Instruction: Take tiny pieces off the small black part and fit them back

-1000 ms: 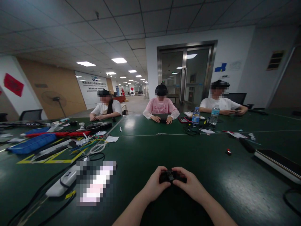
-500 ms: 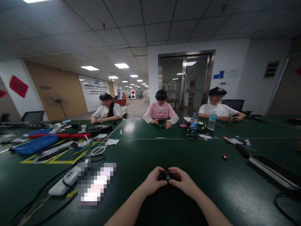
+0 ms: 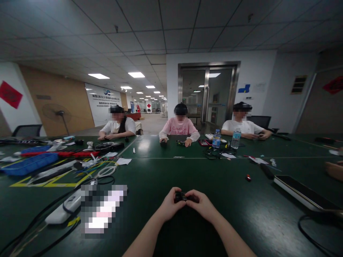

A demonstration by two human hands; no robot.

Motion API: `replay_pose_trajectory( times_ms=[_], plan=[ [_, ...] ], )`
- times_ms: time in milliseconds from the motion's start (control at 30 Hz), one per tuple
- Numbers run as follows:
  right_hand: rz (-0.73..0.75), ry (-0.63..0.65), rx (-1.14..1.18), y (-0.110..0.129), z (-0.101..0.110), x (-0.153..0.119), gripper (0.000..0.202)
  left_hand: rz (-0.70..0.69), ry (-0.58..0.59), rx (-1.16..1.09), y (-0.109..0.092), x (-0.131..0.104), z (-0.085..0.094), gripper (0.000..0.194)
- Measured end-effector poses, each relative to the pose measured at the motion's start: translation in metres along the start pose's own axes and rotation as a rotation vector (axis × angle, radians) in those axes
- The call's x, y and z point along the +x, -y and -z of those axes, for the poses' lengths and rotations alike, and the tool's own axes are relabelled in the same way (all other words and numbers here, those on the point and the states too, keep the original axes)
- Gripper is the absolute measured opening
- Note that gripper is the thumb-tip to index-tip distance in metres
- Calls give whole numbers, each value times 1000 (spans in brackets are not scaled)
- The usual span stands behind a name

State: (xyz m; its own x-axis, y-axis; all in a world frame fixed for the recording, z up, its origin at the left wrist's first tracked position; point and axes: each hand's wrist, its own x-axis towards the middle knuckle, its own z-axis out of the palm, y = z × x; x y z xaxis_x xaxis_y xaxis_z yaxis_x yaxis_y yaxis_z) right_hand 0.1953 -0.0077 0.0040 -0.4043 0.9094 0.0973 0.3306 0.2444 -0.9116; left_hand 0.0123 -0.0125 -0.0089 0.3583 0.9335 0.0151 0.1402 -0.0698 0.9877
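Both my hands meet over the dark green table [image 3: 150, 178], in front of me. Between them is a small black object [image 3: 181, 196] with a lighter part in its middle. Its kind is hard to make out, as fingers cover both ends. My left hand [image 3: 170, 204] grips its left side, thumb toward me and fingers curled behind. On the other side my right hand [image 3: 200, 203] pinches it with thumb and bent fingers. The thumb tips are almost touching.
At left lie a white power strip [image 3: 64, 205], cables, a blurred-out bright rectangle [image 3: 105, 210] and a blue tray [image 3: 30, 164]. To the right are a phone-like slab [image 3: 302, 192], a small red item [image 3: 248, 177] and water bottles [image 3: 235, 138]. Three people sit opposite.
My hands have drawn closer together around the black object. The view has turned slightly right. The middle person's one hand has moved sideways with a dark item; another person's hand shows at far right.
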Motion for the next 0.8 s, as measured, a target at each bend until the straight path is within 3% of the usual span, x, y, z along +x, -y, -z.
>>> replay_pose_trajectory(
  times_ms=[367, 567, 800],
  plan=[
    [26, -24, 50, -7, -1, -7, 24, -62, 33, -44, 4, -4, 1, 39],
    [12, -51, 47, -8, -1, -6, 27, -71, 36, -89, 5, -3, 1, 53],
    [45, -37, -7, -5, 1, -6, 29, -85, 35, -102, 13, 2, 2, 44]
  ],
)
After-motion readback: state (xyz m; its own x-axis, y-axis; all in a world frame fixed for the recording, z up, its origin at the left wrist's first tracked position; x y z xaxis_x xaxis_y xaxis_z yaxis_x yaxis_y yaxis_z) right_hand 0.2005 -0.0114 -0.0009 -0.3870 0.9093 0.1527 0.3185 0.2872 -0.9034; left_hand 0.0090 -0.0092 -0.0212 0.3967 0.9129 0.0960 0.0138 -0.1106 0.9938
